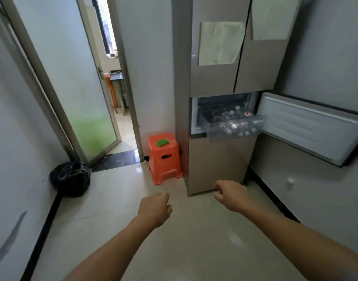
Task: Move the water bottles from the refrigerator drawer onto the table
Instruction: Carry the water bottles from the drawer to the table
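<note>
A tall beige refrigerator (218, 159) stands ahead on the right. Its middle door (309, 128) hangs swung out to the right. A clear plastic drawer (212, 132) is pulled out of it and holds several water bottles (232, 118) lying on their sides, with white caps. My left hand (155, 207) and my right hand (230, 195) reach forward over the floor, well short of the drawer. Both hold nothing, with fingers loosely curled. No table is in view.
An orange plastic stool (164, 157) with a green item on top stands against the refrigerator's left side. A black rubbish bag (70, 177) sits at the left wall. A frosted glass door (76, 94) stands open onto another room. Pale tiled floor lies between me and the refrigerator.
</note>
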### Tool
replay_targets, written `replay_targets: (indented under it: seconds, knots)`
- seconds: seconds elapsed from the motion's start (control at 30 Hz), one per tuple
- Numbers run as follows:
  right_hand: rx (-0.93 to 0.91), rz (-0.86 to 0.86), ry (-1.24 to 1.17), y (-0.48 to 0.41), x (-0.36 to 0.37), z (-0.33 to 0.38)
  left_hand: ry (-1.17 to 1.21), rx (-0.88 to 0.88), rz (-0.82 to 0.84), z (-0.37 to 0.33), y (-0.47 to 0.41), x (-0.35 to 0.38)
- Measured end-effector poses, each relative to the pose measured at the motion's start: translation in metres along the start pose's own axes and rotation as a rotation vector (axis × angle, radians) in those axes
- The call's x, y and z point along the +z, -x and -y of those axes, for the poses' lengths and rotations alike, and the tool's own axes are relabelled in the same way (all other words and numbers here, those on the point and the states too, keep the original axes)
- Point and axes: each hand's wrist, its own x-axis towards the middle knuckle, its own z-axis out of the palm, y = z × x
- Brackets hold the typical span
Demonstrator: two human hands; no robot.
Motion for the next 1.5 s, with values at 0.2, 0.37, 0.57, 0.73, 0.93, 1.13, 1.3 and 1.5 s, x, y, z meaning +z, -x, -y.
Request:
replay_targets:
  seconds: [0.2, 0.37, 0.57, 0.73, 0.93, 1.13, 1.3, 1.5]
  knots:
    - [0.192, 0.0, -0.066, -0.06, -0.018, -0.081, 0.02, 0.192, 0.039, -0.043, -0.131, -0.006]
    - [0.315, 0.016, -0.091, -0.123, -0.019, -0.157, -0.012, 0.308, 0.092, -0.094, -0.231, 0.006]
    - [0.324, -0.01, -0.126, -0.246, -0.044, -0.241, -0.021, 0.306, 0.08, -0.142, -0.363, -0.001]
    - [0.295, -0.044, -0.17, -0.353, -0.079, -0.276, 0.013, 0.249, 0.037, -0.156, -0.454, -0.016]
    - [0.24, -0.052, -0.179, -0.453, -0.088, -0.29, 0.092, 0.232, 0.023, -0.157, -0.541, -0.017]
    - [0.285, -0.136, -0.174, -0.55, -0.102, -0.301, 0.094, 0.301, -0.019, -0.154, -0.628, -0.013]
    - [0.304, -0.062, -0.144, -0.616, -0.104, -0.315, 0.103, 0.307, 0.051, -0.157, -0.675, -0.001]
    - [0.303, 0.202, -0.14, -0.679, -0.067, -0.341, 0.09, 0.204, 0.123, -0.162, -0.702, 0.023]
